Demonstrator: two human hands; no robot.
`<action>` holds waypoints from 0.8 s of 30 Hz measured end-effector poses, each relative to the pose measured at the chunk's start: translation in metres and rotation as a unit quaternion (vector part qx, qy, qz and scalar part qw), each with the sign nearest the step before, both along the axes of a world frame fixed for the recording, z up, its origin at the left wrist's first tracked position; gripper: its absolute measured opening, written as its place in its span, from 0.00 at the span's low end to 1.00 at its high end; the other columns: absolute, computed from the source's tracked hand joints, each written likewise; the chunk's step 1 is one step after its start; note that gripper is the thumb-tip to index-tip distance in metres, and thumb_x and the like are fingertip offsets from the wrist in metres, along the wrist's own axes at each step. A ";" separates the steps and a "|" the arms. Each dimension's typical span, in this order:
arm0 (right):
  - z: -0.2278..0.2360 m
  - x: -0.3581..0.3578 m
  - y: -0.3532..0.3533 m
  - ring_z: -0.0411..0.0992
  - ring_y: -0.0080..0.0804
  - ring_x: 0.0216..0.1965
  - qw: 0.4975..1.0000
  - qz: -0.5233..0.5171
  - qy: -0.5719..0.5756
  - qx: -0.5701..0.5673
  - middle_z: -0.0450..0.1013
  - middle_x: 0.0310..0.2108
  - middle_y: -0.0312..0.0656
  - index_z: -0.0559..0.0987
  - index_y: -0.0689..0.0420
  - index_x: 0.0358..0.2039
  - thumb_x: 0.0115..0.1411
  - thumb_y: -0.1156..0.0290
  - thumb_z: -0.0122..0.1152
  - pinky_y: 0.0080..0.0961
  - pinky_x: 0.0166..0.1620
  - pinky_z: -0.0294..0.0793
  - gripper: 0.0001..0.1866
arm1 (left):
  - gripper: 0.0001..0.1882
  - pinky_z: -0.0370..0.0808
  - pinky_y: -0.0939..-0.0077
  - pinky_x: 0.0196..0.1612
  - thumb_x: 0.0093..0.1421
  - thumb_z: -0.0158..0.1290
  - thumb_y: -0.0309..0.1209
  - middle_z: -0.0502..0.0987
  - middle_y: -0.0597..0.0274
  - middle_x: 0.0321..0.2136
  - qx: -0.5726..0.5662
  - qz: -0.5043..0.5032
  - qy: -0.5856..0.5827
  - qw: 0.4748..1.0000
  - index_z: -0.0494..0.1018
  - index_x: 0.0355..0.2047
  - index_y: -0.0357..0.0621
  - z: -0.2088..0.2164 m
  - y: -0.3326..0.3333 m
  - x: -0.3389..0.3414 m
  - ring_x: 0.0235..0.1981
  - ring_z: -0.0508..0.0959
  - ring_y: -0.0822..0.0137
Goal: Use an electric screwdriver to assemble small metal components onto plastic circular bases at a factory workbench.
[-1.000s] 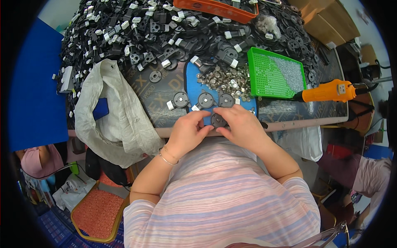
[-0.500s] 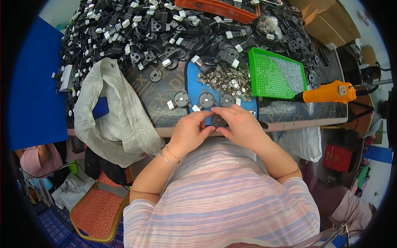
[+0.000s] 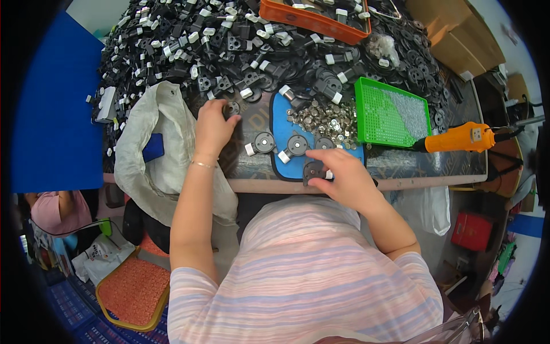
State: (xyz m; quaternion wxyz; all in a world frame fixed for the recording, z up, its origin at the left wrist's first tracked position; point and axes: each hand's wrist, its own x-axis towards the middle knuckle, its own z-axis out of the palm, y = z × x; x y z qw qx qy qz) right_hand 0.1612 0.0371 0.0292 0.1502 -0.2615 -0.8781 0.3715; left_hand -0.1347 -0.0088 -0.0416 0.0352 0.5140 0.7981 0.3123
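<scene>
My left hand (image 3: 213,131) is at the far left of the work area, thumb and fingers closed around the edge of a small black disc (image 3: 232,108) lying on the table. My right hand (image 3: 348,179) grips a dark round part (image 3: 313,170) with a white tip between thumb and fingers, at the front of a blue mat (image 3: 281,117). Just beyond it sit similar round black parts with metal centres: one on the mat (image 3: 297,145), one left of the mat (image 3: 264,142), and one (image 3: 324,143) partly hidden by my right fingers.
Small metal pieces (image 3: 326,120) are heaped on the mat. To their right are a green tray (image 3: 366,137) of tiny silvery pieces and an orange power screwdriver (image 3: 461,137). Black parts (image 3: 189,51) pile up behind, around an orange bin (image 3: 309,22). A pale sack (image 3: 134,143) hangs at left.
My left hand has left the dark part and moved away to the left, onto the black disc. My right hand keeps the dark part. The view has shifted slightly.
</scene>
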 end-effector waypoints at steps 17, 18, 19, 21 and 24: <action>0.015 0.052 0.017 0.69 0.21 0.27 0.969 -0.177 0.167 0.032 0.76 0.35 0.36 0.76 0.56 0.44 0.43 0.77 0.69 0.16 0.28 0.66 0.24 | 0.28 0.72 0.66 0.43 0.36 0.68 0.32 0.75 0.43 0.36 -0.259 0.009 -0.067 0.963 0.71 0.36 0.31 0.013 0.041 -0.024 0.40 0.75 0.50; 0.012 0.059 0.020 0.69 0.20 0.27 0.962 -0.189 0.192 0.041 0.76 0.35 0.36 0.75 0.57 0.44 0.42 0.77 0.69 0.15 0.28 0.65 0.24 | 0.28 0.72 0.67 0.43 0.35 0.68 0.32 0.75 0.43 0.36 -0.271 0.004 -0.073 0.960 0.71 0.36 0.31 0.012 0.043 -0.026 0.40 0.75 0.50; 0.012 0.067 0.020 0.69 0.20 0.27 0.961 -0.197 0.191 0.042 0.76 0.35 0.36 0.75 0.57 0.44 0.42 0.77 0.69 0.15 0.28 0.65 0.24 | 0.28 0.72 0.67 0.42 0.35 0.69 0.32 0.75 0.44 0.35 -0.271 0.013 -0.081 0.959 0.71 0.35 0.31 0.012 0.043 -0.027 0.39 0.75 0.51; 0.010 0.080 0.020 0.69 0.19 0.27 0.946 -0.223 0.233 0.030 0.76 0.35 0.37 0.75 0.58 0.44 0.42 0.78 0.69 0.14 0.28 0.65 0.24 | 0.28 0.72 0.68 0.41 0.34 0.69 0.32 0.75 0.46 0.34 -0.278 0.006 -0.081 0.957 0.71 0.35 0.32 0.008 0.042 -0.030 0.37 0.75 0.52; 0.005 0.098 0.015 0.69 0.18 0.28 0.943 -0.235 0.234 0.017 0.76 0.35 0.39 0.74 0.60 0.45 0.42 0.80 0.68 0.14 0.30 0.65 0.25 | 0.24 0.71 0.68 0.37 0.35 0.69 0.30 0.74 0.50 0.30 -0.259 0.009 -0.100 0.961 0.67 0.29 0.35 0.009 0.040 -0.029 0.32 0.74 0.56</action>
